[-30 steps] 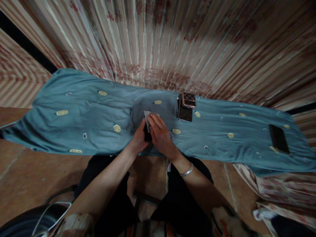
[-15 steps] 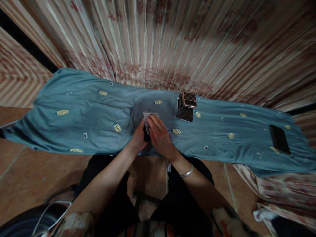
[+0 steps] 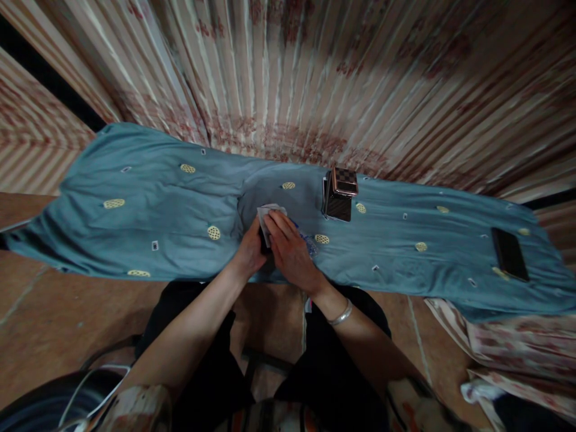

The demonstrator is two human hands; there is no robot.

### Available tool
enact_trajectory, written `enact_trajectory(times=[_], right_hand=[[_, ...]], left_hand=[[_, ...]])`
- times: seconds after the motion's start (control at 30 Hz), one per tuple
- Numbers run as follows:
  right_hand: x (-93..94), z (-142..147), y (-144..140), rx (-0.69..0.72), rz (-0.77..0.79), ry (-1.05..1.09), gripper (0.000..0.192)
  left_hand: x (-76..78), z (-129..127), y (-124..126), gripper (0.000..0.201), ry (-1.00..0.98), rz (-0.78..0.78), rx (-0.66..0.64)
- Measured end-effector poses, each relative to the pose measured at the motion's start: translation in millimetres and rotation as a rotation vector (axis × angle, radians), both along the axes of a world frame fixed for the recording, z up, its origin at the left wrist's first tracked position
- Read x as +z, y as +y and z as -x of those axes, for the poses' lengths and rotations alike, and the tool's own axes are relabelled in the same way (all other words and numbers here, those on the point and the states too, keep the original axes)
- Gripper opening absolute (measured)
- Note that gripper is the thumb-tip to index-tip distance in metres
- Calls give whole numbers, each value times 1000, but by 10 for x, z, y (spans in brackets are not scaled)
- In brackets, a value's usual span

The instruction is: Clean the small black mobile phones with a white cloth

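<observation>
Your left hand (image 3: 252, 255) grips a dark item, mostly hidden; your right hand (image 3: 290, 252) presses a pale cloth (image 3: 266, 211) against it with closed fingers, over the blue sheet (image 3: 157, 204), near the checkered box (image 3: 339, 195)

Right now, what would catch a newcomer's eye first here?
The long teal cloth with yellow oval motifs, stretched across the middle. At its centre, the left hand and right hand meet over a small pale cloth. A dark checkered box stands just right of them, a black phone far right.
</observation>
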State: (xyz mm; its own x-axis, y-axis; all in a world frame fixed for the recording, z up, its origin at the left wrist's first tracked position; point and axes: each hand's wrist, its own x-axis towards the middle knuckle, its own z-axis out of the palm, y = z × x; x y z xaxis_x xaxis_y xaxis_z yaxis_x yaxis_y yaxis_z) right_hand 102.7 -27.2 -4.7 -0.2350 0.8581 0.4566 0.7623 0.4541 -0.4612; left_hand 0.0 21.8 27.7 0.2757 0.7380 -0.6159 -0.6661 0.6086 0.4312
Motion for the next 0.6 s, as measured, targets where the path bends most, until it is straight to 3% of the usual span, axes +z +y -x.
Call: enact_trajectory(times=[0.6], right_hand=[[33,-16,-14,22,29,-10,53]], left_hand=[[57,-21,9,31,30,28,24]])
